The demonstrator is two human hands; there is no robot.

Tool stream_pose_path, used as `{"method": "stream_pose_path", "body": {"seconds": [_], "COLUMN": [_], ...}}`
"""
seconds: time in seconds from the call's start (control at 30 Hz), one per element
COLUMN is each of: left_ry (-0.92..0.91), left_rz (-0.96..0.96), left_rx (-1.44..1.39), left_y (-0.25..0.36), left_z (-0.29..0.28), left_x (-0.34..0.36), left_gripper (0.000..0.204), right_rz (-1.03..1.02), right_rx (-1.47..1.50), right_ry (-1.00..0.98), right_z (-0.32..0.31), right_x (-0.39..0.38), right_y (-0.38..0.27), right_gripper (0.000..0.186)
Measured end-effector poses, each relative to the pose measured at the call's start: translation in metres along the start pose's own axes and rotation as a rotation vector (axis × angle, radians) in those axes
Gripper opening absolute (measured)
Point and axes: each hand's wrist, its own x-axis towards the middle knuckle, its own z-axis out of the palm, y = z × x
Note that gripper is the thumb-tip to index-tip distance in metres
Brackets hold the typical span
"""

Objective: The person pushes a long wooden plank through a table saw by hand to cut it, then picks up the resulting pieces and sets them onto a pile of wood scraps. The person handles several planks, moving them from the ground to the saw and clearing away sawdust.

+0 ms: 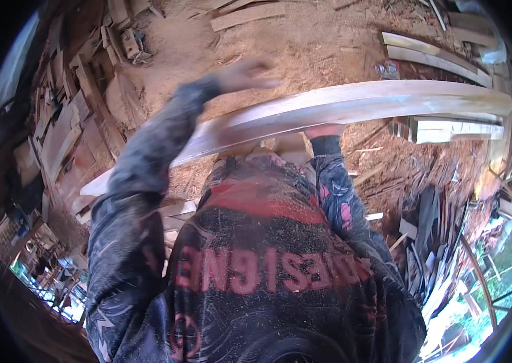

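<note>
A long pale timber beam [353,104] spans the view in front of my body, its right end farther away and its left end passing beneath my left sleeve. My right hand [326,130] holds the near edge of the beam from below, with its fingers mostly hidden by the wood. Beyond the beam's far side, my left hand [248,76] is off the wood with nothing in it. Its fingers are stretched out and apart, slightly blurred. My dark, dusty sleeves and shirt fill the lower middle.
Sawdust-covered ground [304,48] lies beyond the beam. Scrap boards [86,103] are heaped on the left. More planks [437,54] lie at the far right, with pale boards [459,130] below the beam's right end. Dark slabs [428,224] lean at the lower right.
</note>
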Motion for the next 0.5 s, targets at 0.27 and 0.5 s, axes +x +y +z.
{"method": "stream_pose_path", "body": {"seconds": [0.27,0.5], "left_ry": [-0.128,-0.37], "left_rz": [-0.626,-0.778], "left_rx": [0.312,0.438], "left_y": [-0.157,-0.221], "left_z": [-0.007,-0.007], "left_x": [-0.271,-0.288], "left_gripper": [0.08,0.099], "right_rz": [0.118,0.09], "right_rx": [0.162,-0.074], "right_ry": [-0.014,-0.185], "right_z": [0.047,0.056], "right_x": [-0.022,-0.041], "right_y": [0.013,-0.028], "right_gripper": [0.061,0.062]}}
